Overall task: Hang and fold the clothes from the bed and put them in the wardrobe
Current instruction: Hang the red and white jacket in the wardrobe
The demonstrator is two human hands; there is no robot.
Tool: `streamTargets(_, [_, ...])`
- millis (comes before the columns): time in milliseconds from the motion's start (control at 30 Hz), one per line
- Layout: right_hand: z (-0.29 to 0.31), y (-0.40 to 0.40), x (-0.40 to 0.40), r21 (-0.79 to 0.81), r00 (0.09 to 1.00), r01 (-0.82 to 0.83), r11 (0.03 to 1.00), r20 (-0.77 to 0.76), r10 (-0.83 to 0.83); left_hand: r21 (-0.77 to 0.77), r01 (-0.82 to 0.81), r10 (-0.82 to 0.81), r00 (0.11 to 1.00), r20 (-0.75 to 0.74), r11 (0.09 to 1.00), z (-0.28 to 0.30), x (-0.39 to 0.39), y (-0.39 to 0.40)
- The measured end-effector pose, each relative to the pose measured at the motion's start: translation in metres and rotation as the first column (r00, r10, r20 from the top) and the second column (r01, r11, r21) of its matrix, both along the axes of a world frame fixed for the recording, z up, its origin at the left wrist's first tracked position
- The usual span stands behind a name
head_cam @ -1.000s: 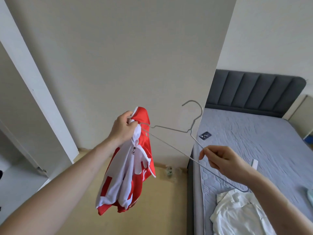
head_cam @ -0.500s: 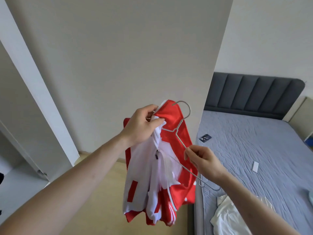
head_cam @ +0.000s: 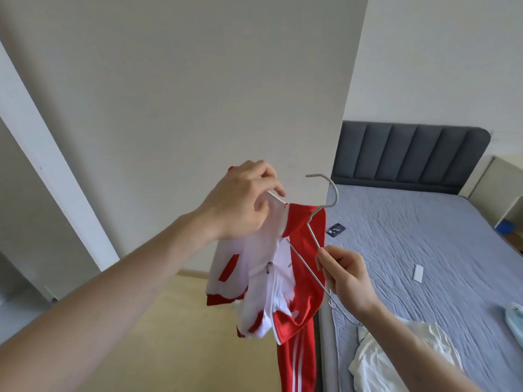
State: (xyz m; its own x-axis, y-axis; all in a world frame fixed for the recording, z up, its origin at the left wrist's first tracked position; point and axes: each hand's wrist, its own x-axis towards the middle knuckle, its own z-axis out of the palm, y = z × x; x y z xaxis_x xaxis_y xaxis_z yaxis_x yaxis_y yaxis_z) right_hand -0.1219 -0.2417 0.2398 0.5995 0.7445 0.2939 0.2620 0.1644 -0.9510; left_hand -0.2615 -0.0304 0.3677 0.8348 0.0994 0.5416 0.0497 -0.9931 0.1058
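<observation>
Bed (head_cam: 424, 250) fills the right side, grey quilted cover w/ a dark padded headboard (head_cam: 410, 157) behind, and we're standing at its edge w/ the job mid-air in front of us. White garment (head_cam: 396, 360) lies crumpled on the mattress near our right forearm, not yet dealt with, plus a pale blue-green bit of fabric (head_cam: 513, 318) at the far right edge. So we reckon plenty of the task is left.

Red-and-white zip jacket (head_cam: 285, 267) hangs in front of the wall, between us and the bed edge, bunched up, one red striped part trailing low. Left hand (head_cam: 240, 205) grips it up at the collar, fingers curled into the white fabric. Right hand (head_cam: 345, 278) pinches the lower bar of the wire hanger (head_cam: 314, 241), hook pointing up, the far end poking in at the jacket opening.

Risks, as we judge them: the wire end could snag the lining or zip rather than find the shoulder, esp. w/ the fabric this bunched. Pinch on thin wire is weak, so the hanger could twist or slip. If the collar grip eases, the whole jacket drops to the floor. Low trailing part may drag too.

Smaller stuff on the bed: dark phone-like item (head_cam: 336, 229), small white object (head_cam: 418, 273), both well apart from us.
</observation>
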Motion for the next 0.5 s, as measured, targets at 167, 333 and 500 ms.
streamTargets(167, [0.005, -0.003, 0.002, 0.005, 1.000, 0.006, 1.000, 0.004, -0.006, -0.040, 0.038, -0.046, 0.977, -0.207, 0.998, 0.011, 0.016, 0.020])
streamTargets(333, [0.007, -0.006, 0.006, -0.018, 0.998, 0.050, 0.999, 0.040, -0.050, -0.038, 0.078, -0.085, 0.966, -0.245, 0.996, 0.010, 0.024, 0.023])
streamTargets(500, [0.006, -0.018, 0.031, 0.050, 0.944, 0.326, 0.944, 0.033, -0.328, -0.006, 0.029, -0.030, 0.993, -0.115, 1.000, 0.008, 0.019, 0.028])
